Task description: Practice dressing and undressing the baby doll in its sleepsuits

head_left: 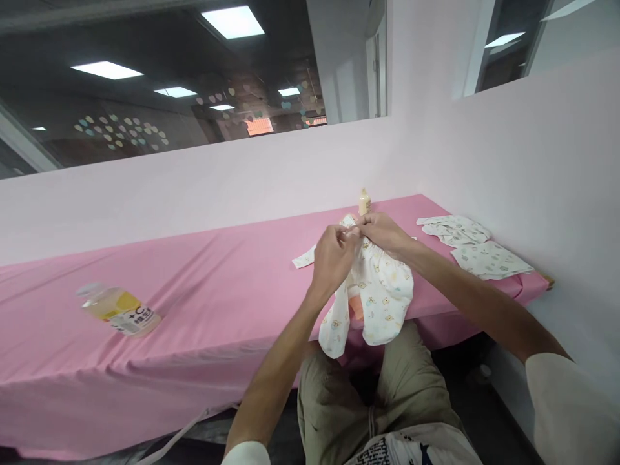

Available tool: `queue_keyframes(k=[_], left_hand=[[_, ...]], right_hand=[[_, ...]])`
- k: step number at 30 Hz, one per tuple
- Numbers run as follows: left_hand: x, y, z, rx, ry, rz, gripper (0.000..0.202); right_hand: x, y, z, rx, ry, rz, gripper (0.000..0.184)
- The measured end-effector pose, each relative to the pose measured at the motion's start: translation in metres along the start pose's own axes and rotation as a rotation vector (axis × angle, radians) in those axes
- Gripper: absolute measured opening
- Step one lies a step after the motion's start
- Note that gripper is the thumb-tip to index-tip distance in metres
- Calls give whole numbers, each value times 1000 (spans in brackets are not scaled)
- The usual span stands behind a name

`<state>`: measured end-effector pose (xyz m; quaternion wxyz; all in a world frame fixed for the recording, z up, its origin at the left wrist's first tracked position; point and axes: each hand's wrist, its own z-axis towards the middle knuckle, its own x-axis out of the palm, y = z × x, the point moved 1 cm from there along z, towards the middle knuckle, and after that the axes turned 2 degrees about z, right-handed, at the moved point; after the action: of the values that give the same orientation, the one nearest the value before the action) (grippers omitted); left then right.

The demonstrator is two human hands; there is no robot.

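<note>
A white baby outfit (pixel 385 294) with small yellow prints lies on the pink-covered table, its two legs hanging over the front edge. One sleeve (pixel 304 258) stretches out to the left. Between the legs shows an orange patch (pixel 356 307); what it belongs to is hidden. My left hand (pixel 334 255) and my right hand (pixel 382 232) meet at the upper part of the outfit. Fingers of both are closed in a pinch, fingertips together, on what looks like the cloth at its front. My hands cover most of the chest area.
A pink cloth (pixel 203 290) covers the long table against the wall. Folded printed baby clothes (pixel 489 258) lie at the right end. A small cream bottle (pixel 365 202) stands behind my hands. A drink bottle (pixel 121 310) lies on its side at the left.
</note>
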<state>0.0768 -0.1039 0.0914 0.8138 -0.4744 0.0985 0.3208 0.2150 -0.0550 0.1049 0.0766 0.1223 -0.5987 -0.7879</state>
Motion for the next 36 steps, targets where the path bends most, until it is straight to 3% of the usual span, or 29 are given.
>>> queue_keyframes(k=[2, 7, 12, 14, 18, 23, 27, 31, 34, 36], left_hand=[[4, 1, 0, -98, 117, -88, 39], [8, 14, 11, -210, 178, -257, 27], [10, 24, 9, -240, 130, -352, 22], [10, 24, 7, -274, 151, -436, 24], [6, 16, 2, -355, 285, -602, 32], [0, 12, -7, -402, 397, -713, 33], [2, 14, -18, -281, 425, -597, 22], [3, 13, -29, -84, 333, -329, 11], [4, 14, -32, -145, 284, -268, 5], [3, 16, -32, -198, 233, -308, 8]], right_hand=[[2, 0, -2, 54, 60, 100, 10], [3, -2, -14, 89, 170, 145, 4], [6, -16, -27, 5, 156, -97, 36], [8, -24, -28, -43, 148, -224, 41], [9, -31, -26, -79, 151, -325, 16], [6, -24, -30, -8, 180, -135, 7], [6, -22, -36, 120, 253, -3, 8], [1, -26, -34, 65, 219, -99, 15], [-8, -29, -26, -21, 254, -266, 18], [-16, -29, -21, -103, 140, -468, 10]])
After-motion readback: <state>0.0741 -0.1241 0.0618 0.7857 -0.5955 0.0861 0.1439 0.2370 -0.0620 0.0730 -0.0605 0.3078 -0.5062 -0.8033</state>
